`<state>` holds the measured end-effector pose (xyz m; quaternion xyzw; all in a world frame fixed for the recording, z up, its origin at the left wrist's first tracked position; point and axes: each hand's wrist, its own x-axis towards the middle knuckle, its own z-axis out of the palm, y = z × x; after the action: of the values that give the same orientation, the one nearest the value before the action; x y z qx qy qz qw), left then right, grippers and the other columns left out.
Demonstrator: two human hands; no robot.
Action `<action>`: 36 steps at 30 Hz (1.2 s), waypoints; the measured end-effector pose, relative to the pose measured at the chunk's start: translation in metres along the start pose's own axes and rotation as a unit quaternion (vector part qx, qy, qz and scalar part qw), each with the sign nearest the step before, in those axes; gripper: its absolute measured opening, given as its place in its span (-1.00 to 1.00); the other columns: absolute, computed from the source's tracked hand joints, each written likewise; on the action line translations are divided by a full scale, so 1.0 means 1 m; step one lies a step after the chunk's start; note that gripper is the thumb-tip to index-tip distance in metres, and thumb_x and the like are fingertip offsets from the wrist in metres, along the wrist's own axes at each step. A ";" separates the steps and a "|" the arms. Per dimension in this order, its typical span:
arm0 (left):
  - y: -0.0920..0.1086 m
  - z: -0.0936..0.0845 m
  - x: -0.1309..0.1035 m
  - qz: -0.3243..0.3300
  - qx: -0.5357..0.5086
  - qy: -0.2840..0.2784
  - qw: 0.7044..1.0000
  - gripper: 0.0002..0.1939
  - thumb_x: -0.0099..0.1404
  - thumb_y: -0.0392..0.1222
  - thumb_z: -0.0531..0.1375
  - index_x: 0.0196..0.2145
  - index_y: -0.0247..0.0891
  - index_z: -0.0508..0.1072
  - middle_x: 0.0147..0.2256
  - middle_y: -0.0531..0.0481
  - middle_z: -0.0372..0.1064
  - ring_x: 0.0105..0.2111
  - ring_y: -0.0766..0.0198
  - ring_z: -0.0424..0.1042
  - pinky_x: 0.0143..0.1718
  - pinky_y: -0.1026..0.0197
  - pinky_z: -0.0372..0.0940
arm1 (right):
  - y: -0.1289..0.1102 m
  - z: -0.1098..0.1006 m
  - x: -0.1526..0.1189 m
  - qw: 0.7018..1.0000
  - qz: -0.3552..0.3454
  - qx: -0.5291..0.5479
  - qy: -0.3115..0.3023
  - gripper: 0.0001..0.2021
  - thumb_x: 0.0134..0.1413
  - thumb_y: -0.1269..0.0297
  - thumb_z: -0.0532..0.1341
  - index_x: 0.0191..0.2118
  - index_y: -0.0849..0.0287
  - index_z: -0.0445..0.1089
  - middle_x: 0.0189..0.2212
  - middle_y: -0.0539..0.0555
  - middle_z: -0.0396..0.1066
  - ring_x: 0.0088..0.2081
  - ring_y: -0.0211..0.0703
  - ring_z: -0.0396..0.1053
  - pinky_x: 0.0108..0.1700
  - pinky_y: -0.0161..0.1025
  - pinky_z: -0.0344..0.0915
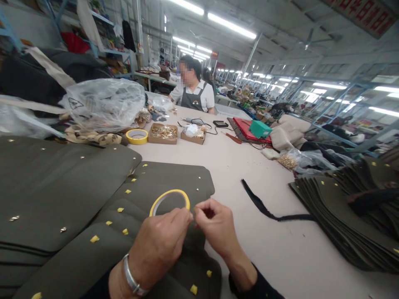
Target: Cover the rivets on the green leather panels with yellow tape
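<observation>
My left hand [160,241], with a silver bracelet at the wrist, is closed on a roll of yellow tape [170,193]. My right hand [216,224] pinches at the roll's near edge, thumb against forefinger; a small yellowish bit seems to show at the fingertips, most likely the end of the tape. Both hands almost touch above dark olive panels [174,174]. Small pieces of yellow tape [120,210] are stuck on several of these panels. On the stack of panels [62,178] at the left, small metal fittings [63,229] show instead.
A second yellow tape roll [137,136] stands by a box of gold-coloured hardware [163,133] and a smaller box [193,133]. A black strip [262,205] runs toward another panel stack [339,211] on the right. Across the table, a person in an apron [195,93] sits.
</observation>
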<state>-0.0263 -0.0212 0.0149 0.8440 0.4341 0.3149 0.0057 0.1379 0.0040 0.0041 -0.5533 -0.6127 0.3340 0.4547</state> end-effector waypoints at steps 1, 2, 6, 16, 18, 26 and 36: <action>0.001 0.001 0.002 0.002 -0.007 0.007 1.000 -0.77 0.44 -0.26 -0.05 -0.36 -0.19 0.32 -0.50 0.09 0.36 -0.50 0.29 0.43 -0.48 0.23 0.21 | 0.005 -0.002 0.007 0.998 0.048 0.030 0.001 -0.92 -0.06 0.36 0.21 -0.49 0.20 0.43 -0.63 -0.03 0.41 -0.61 -0.25 0.38 -0.54 -0.35 0.31; 0.000 0.002 0.004 -0.003 -0.009 0.001 1.000 -0.78 0.44 -0.25 -0.04 -0.34 -0.19 0.33 -0.48 0.08 0.37 -0.48 0.28 0.43 -0.46 0.22 0.22 | 0.011 -0.005 0.014 0.995 0.083 0.054 0.000 -0.91 -0.07 0.32 0.22 -0.49 0.21 0.43 -0.64 -0.04 0.40 -0.61 -0.24 0.38 -0.54 -0.34 0.34; -0.018 0.015 0.012 -0.059 0.044 -0.123 0.990 -0.81 0.44 -0.28 -0.04 -0.25 -0.20 0.34 -0.37 0.01 0.41 -0.34 0.17 0.42 -0.36 0.15 0.24 | 0.038 -0.012 0.037 0.988 0.126 0.072 -0.048 -0.86 -0.04 0.25 0.23 -0.43 0.23 0.44 -0.59 0.02 0.46 -0.51 -0.19 0.46 -0.42 -0.28 0.43; -0.035 0.042 0.022 -0.059 0.026 -0.196 0.979 -0.86 0.40 -0.29 -0.01 -0.23 -0.23 0.34 -0.30 -0.07 0.37 -0.24 0.05 0.31 -0.20 0.00 0.23 | 0.054 -0.005 0.050 0.985 0.135 -0.001 -0.104 -0.92 -0.02 0.34 0.20 -0.42 0.22 0.43 -0.56 0.03 0.47 -0.49 -0.22 0.45 -0.41 -0.31 0.40; -0.035 0.042 0.021 -0.053 0.013 -0.204 0.978 -0.85 0.41 -0.29 -0.03 -0.23 -0.22 0.32 -0.32 -0.04 0.36 -0.29 0.09 0.31 -0.23 0.04 0.22 | 0.053 -0.007 0.051 0.984 0.142 0.003 -0.105 -0.92 -0.02 0.35 0.20 -0.41 0.22 0.42 -0.55 0.02 0.47 -0.48 -0.24 0.46 -0.39 -0.33 0.40; -0.039 0.041 0.009 -0.049 -0.029 -0.210 0.976 -0.80 0.42 -0.32 -0.08 -0.20 -0.20 0.32 -0.31 -0.01 0.36 -0.30 0.16 0.32 -0.24 0.11 0.21 | 0.049 -0.024 0.032 0.955 0.216 0.014 -0.204 -0.89 -0.05 0.29 0.22 -0.44 0.23 0.39 -0.68 -0.08 0.38 -0.69 -0.36 0.28 -0.63 -0.43 0.22; -0.043 0.040 0.002 -0.047 -0.053 -0.207 0.976 -0.80 0.43 -0.28 -0.08 -0.18 -0.18 0.32 -0.31 -0.01 0.35 -0.27 0.17 0.31 -0.21 0.12 0.23 | 0.032 -0.018 0.034 0.945 0.025 -0.243 -0.217 -0.84 -0.03 0.45 0.16 -0.51 0.18 0.46 -0.62 -0.02 0.45 -0.55 -0.25 0.36 -0.48 -0.36 0.17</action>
<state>-0.0350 0.0175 -0.0280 0.8680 0.4454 0.1555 0.1551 0.1671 0.0409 -0.0119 -0.5764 -0.7449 0.2984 0.1545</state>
